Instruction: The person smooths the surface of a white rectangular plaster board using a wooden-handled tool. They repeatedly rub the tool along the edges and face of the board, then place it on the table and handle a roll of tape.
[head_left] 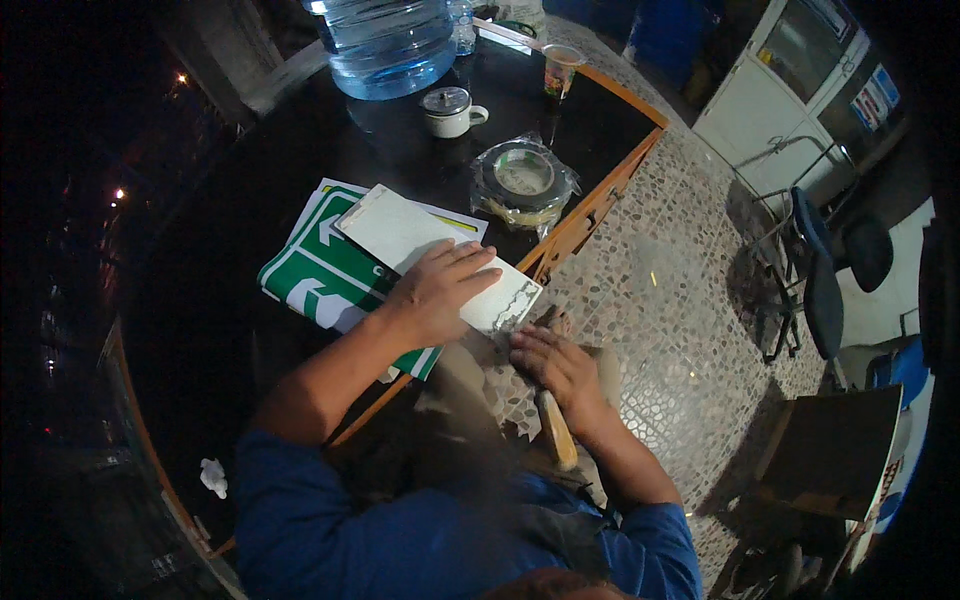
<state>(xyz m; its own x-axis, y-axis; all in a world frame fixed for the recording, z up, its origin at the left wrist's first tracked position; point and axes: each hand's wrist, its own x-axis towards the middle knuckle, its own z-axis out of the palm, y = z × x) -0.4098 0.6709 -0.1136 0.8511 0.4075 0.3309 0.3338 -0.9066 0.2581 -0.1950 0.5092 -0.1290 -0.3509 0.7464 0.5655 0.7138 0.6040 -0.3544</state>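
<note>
A white rectangular panel [385,222] lies slanted over green-and-white printed sheets [318,268] on the dark table, its near right end jutting past the edge. My left hand [438,290] rests flat on the panel with its fingers stretched out. Rough grey patches [518,303] mark the panel's end. Right beside that end, my right hand [557,372] is closed, fingers curled. From under its palm sticks the wooden handle of a tool [556,432]; the hand hides the tool's working end, so its kind does not show.
Beyond the panel, the black table [250,180] holds a roll of tape in clear wrap [522,180], a lidded white mug [450,112], a plastic cup [560,72] and a large water bottle [390,50]. Chairs [815,270] and a cardboard box [835,450] stand on the right over stone-patterned floor.
</note>
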